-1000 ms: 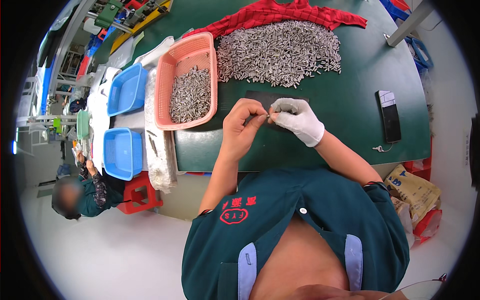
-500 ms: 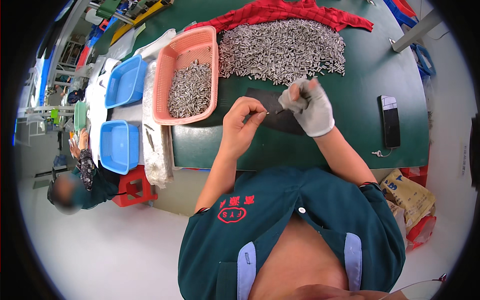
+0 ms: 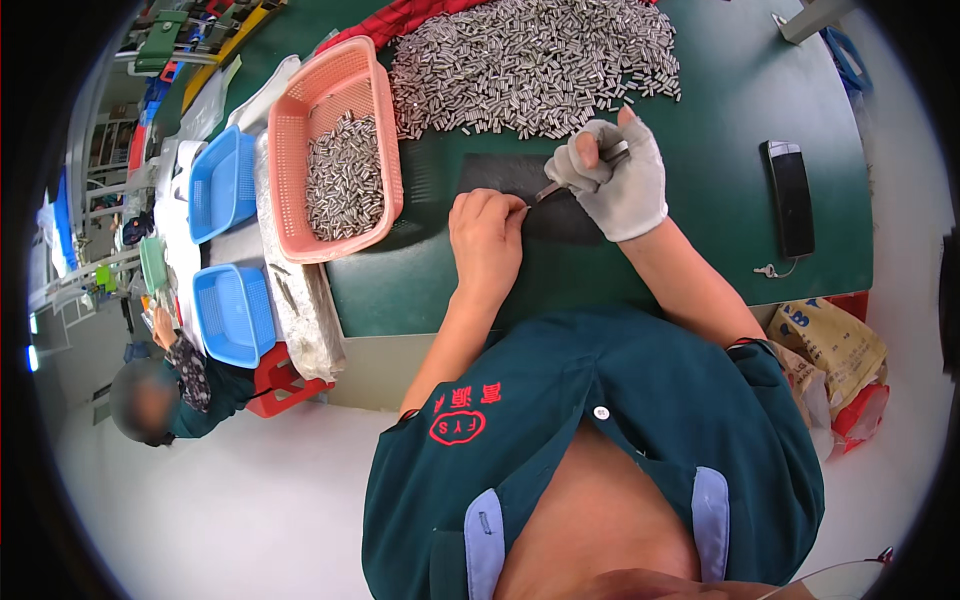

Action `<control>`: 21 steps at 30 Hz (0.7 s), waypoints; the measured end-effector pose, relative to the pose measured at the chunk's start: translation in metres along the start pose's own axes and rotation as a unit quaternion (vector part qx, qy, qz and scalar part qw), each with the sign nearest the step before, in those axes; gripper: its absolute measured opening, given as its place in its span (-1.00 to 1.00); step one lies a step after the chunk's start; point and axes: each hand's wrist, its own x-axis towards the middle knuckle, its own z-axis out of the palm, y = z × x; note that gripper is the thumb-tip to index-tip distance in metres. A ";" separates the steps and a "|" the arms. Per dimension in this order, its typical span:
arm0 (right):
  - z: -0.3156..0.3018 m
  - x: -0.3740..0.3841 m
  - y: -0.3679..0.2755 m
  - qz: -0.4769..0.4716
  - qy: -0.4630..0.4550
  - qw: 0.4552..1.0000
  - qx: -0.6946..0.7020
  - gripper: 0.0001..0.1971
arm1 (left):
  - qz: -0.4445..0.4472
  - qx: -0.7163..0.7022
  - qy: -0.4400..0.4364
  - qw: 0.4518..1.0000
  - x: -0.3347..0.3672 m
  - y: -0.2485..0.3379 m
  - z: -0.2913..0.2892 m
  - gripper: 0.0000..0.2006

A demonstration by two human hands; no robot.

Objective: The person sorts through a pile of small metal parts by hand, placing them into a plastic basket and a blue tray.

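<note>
My bare left hand (image 3: 487, 240) is closed, thumb and fingertips pinching a small metal piece that is mostly hidden. Facing it, my right hand (image 3: 622, 185) wears a pale grey glove with bare thumb and fingertip showing. Its fingers are curled round a slim metal hand tool (image 3: 546, 191), whose tip points down at the left fingertips; the exact kind is unclear. Both hands are over a dark mat (image 3: 490, 172) on the green table (image 3: 420, 290). Beyond them spreads a heap of small shiny metal cylinders (image 3: 540, 65).
Left of the mat, a pink basket (image 3: 287, 190) holds more cylinders. Two blue baskets (image 3: 222, 185) stand farther left, near a person (image 3: 190, 375) beside a red stool (image 3: 285, 380). A dark phone-like device (image 3: 792, 200) and a key (image 3: 768, 271) lie at right. Red checked cloth (image 3: 385, 22) borders the heap.
My left hand has turned more palm-down, its fingers bunched together. The tool in my right hand now reaches the left fingertips. The whole view has shifted slightly.
</note>
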 end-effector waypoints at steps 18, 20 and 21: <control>-0.005 0.004 0.008 0.015 0.020 1.000 0.018 -0.44 | 0.000 -0.002 -0.003 1.000 0.001 0.000 0.001 -0.89; -0.005 0.004 0.008 0.017 0.018 1.000 0.001 -0.44 | -0.006 0.000 -0.006 1.000 0.001 0.000 0.001 -0.90; -0.004 0.004 0.008 0.018 0.023 1.000 0.000 -0.44 | -0.005 0.000 -0.007 1.000 0.001 0.000 0.001 -0.90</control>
